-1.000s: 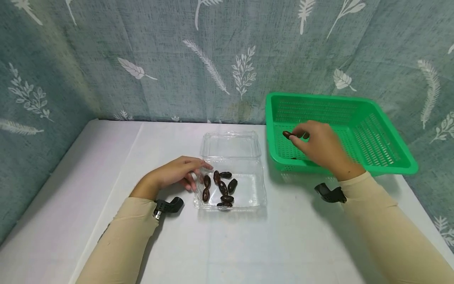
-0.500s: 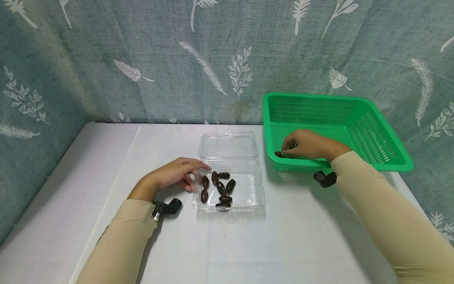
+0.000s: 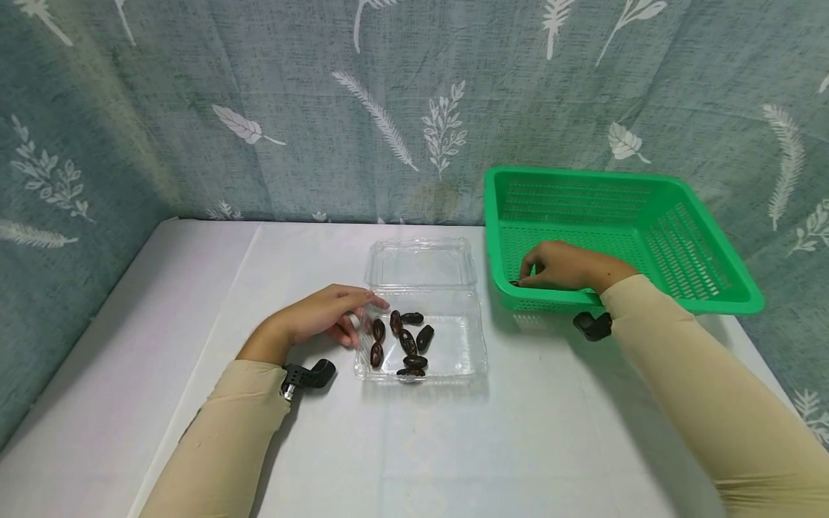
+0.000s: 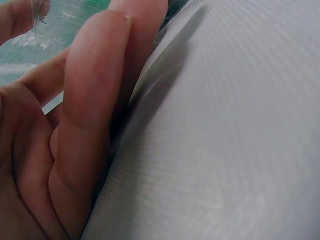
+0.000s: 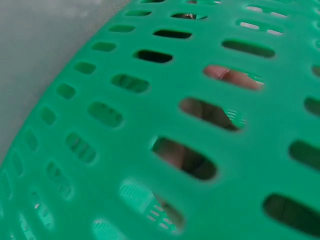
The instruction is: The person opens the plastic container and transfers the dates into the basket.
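**Date going down into the green basket**

A dark date (image 3: 514, 283) sits at the fingertips of the right hand (image 3: 558, 266), low inside the green basket (image 3: 686, 237) near its front-left corner. The fingers are curled down over it; whether the grip has let go or is pinching it cannot be told from the head view. By my reading the step in hand is the set-down of one date in the basket, and the next move calls for lifting the hand over the basket's front wall and crossing to the clear plastic container (image 3: 421, 338), where seven or so dates (image 3: 403, 340) lie in the open tray.

The left hand (image 3: 324, 316) rests on the white counter (image 3: 453, 446), relaxed fingers touching the container's left edge, grasping nothing.

The right wrist view shows only the basket wall (image 5: 150, 125) from outside, with fingers (image 5: 232, 78) glimpsed through its slots. The left wrist view shows fingers (image 4: 85, 125) lying against the counter (image 4: 230, 150), with a sliver of clear plastic at top left.
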The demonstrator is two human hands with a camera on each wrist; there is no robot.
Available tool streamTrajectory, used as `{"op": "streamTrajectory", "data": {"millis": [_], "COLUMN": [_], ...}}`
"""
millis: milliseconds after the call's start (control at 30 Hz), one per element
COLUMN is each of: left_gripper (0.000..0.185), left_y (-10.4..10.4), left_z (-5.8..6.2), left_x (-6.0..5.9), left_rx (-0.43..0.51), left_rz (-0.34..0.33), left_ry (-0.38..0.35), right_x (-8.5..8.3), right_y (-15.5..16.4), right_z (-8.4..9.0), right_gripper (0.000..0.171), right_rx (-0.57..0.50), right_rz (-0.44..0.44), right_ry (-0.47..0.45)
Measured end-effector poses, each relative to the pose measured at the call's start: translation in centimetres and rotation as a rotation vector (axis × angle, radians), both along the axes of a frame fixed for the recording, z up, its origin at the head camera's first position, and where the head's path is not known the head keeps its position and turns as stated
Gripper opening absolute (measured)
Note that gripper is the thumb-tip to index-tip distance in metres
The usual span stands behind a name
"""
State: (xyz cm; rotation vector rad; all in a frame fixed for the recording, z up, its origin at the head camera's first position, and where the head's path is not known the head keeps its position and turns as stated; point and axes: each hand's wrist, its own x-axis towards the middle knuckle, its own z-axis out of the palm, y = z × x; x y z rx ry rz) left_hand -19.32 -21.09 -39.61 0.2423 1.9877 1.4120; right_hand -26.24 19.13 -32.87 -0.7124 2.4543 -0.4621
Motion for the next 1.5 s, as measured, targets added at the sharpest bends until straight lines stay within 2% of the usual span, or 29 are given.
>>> {"op": "streamTrajectory", "data": {"millis": [200,300,467,567,633,767,833,1067,1233,1500], "left_gripper": [0.049,0.049,0.049,0.049,0.049,0.048,0.048,0.046,0.046,0.045], "left_y": [-0.1,-0.2,-0.1,0.1,0.1,0.0,-0.1,-0.2,-0.2,-0.1], "left_z": [0.2,0.2,0.2,0.2,0.2,0.2,0.3,0.4,0.2,0.2], "left_x": [0.0,0.0,0.1,-0.1,-0.2,-0.2,-0.1,0.0,-0.1,0.0], "left_rx": [-0.008,-0.006,-0.007,-0.008,-0.006,-0.003,-0.004,-0.037,-0.034,-0.076], "left_rz": [0.0,-0.001,-0.002,-0.005,-0.006,-0.009,-0.015,-0.049,-0.028,-0.042], "left_ry": [0.008,0.007,0.007,0.006,0.006,0.009,0.013,0.059,0.041,0.07], "right_x": [0.3,0.6,1.6,3.0,4.1,6.2,7.1,9.4,9.9,10.1], "right_y": [-0.3,-0.3,-0.6,-1.4,-2.2,-4.3,-5.4,-8.8,-10.6,-12.7], "right_z": [0.4,0.9,2.1,2.9,3.2,3.2,2.8,1.0,-0.2,-1.5], "right_gripper": [0.02,0.022,0.026,0.025,0.023,0.013,0.011,0.011,0.011,0.011], "right_rx": [0.001,-0.007,-0.049,-0.145,-0.25,-0.473,-0.548,-0.624,-0.631,-0.597], "right_rz": [-0.013,-0.053,-0.157,-0.214,-0.215,-0.123,-0.069,-0.02,0.026,0.024], "right_ry": [0.032,0.102,0.277,0.37,0.442,0.606,0.641,0.586,0.544,0.391]}}
